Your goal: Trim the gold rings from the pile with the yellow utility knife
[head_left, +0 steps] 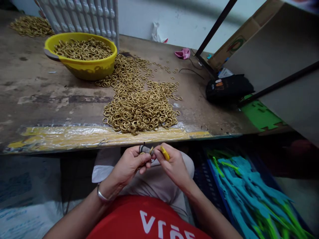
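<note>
Both my hands meet over my lap, just below the table's front edge. My left hand (129,164) is closed on a small dark cylindrical piece (145,149) with a brass ring (151,150) at its tip. My right hand (174,166) pinches a small yellow-handled tool (164,153) that touches the ring. A big heap of brass rings (139,104) lies on the worn wooden table (50,96) straight ahead of my hands.
A yellow basin (82,64) full of rings stands at the back left, with another ring pile (31,26) behind it. A black pouch (228,87) and a pink object (183,53) lie to the right. Blue and green foam pieces (249,189) fill a crate at the lower right.
</note>
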{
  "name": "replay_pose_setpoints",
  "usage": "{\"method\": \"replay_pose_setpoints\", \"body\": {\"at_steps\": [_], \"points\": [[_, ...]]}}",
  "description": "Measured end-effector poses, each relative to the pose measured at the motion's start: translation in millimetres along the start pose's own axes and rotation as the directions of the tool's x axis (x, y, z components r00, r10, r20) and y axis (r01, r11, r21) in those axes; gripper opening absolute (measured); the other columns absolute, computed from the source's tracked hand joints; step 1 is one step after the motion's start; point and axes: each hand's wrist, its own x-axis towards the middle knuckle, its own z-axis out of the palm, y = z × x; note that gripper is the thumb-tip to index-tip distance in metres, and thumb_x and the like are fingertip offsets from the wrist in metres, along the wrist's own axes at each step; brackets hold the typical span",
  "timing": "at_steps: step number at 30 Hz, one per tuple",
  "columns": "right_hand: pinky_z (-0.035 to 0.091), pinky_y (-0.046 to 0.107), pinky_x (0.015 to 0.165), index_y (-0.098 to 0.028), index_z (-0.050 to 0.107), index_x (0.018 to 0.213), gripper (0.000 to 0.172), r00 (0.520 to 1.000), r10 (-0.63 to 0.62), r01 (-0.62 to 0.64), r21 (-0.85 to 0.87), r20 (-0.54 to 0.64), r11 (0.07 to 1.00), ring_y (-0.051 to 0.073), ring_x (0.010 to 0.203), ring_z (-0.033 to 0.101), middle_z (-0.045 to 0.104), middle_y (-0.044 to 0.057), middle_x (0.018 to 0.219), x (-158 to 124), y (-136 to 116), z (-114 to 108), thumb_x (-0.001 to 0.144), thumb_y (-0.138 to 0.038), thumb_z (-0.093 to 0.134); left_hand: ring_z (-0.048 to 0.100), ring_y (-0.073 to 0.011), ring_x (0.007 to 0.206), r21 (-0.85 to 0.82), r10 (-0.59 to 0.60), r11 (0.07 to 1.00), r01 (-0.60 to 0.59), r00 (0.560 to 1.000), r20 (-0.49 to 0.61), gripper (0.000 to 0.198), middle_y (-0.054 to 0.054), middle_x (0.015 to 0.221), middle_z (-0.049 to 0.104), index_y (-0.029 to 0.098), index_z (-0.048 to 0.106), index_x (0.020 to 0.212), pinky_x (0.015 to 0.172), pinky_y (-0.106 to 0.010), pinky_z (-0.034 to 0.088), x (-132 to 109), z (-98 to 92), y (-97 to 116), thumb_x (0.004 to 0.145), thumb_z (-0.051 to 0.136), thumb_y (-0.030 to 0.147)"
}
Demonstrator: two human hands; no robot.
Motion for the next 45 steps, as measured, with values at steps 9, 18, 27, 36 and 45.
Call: {"method": "replay_pose_setpoints", "body": {"at_steps": [9,18,27,36,45], "points": [[0.039,0.026,0.066,-0.019,0.061,0.094,0.02,0.993,-0.056,0.104,-0.591,0.099,0.8,0.018,0.076,0.06,0.065,0.004,0.087,-13,4,-7,0.08,-0.008,0.05,0.045,-0.005,0.04,0.116,0.042,0.992,-0.041,0.999,-0.005,0.026,0.002,0.051,0.054,0.012,0.06,0.067,0.039,-0.016,0.034,-4,3.4,4,0.074,0.072,0.034],[0.035,0.026,0.062,-0.019,0.06,0.093,0.02,0.993,-0.062,0.119,-0.752,0.103,0.648,0.018,0.073,0.06,0.066,0.005,0.087,-6,9,-6,0.082,-0.006,0.048,0.047,-0.0081,0.043,0.314,0.105,0.946,-0.086,0.994,-0.042,0.023,0.002,0.052,0.054,0.013,0.059,0.07,0.039,-0.018,0.038,-6,2.7,6,0.078,0.066,0.034],[0.035,0.026,0.064,-0.016,0.061,0.087,0.013,0.986,-0.107,-0.044,-0.812,-0.13,0.582,0.019,0.072,0.06,0.065,0.007,0.079,33,54,-58,0.091,-0.02,0.05,0.043,-0.0095,0.052,0.68,0.086,0.726,-0.101,0.995,0.057,0.029,0.004,0.057,0.047,0.016,0.051,0.065,0.049,-0.021,0.032,-18,-24.1,1,0.083,0.058,0.038],[0.036,0.026,0.065,-0.017,0.062,0.093,0.015,0.99,-0.139,0.063,-0.768,-0.034,0.637,0.019,0.078,0.058,0.064,0.008,0.092,78,50,-13,0.091,-0.029,0.054,0.059,-0.0248,0.075,0.994,0.237,-0.014,0.111,0.966,-0.105,0.022,-0.007,0.079,0.062,0.017,0.051,0.09,0.065,-0.032,0.041,-1,-88.2,-59,0.084,0.057,0.037],[0.027,0.022,0.045,-0.019,0.046,0.061,0.029,0.969,0.239,-0.245,0.107,0.066,0.964,0.008,0.043,0.034,0.037,-0.007,0.048,62,25,-20,0.078,-0.037,0.06,0.065,-0.0172,0.078,0.82,0.48,0.52,-0.237,0.876,-0.051,0.015,-0.005,0.088,0.07,0.017,0.06,0.096,0.073,-0.027,0.051,-6,-40.5,-25,0.087,0.058,0.029]]}}
